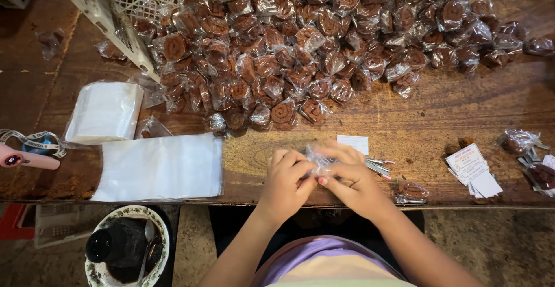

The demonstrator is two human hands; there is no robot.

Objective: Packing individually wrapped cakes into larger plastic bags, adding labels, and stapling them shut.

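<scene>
Nearest the wearer, below the table edge, a bowl (128, 246) of dark contents with a spoon stood on the floor. At the front edge of the wooden table (428, 113) the left hand (286, 180) and right hand (352, 180) met, both pinched shut on one small clear packet (319, 161); its contents were hidden by the fingers. Just right of the hands lay a wrapped brown piece (411, 190) and a small stack of paper slips (474, 171). To the left lay a flat stack of clear bags (162, 168) and a thicker bundle of bags (105, 112).

Farther back, a large heap of wrapped brown spiral sweets (324, 38) spread from a tipped white crate (115, 9).

Risk, in my judgement: the packet was held right at the edge, so a slipped pinch could send it off the table. The thin film could also tear under both thumbs.

Whether the packet was sealed could not be made out. The crate and heap were cut off at the top edge.
</scene>
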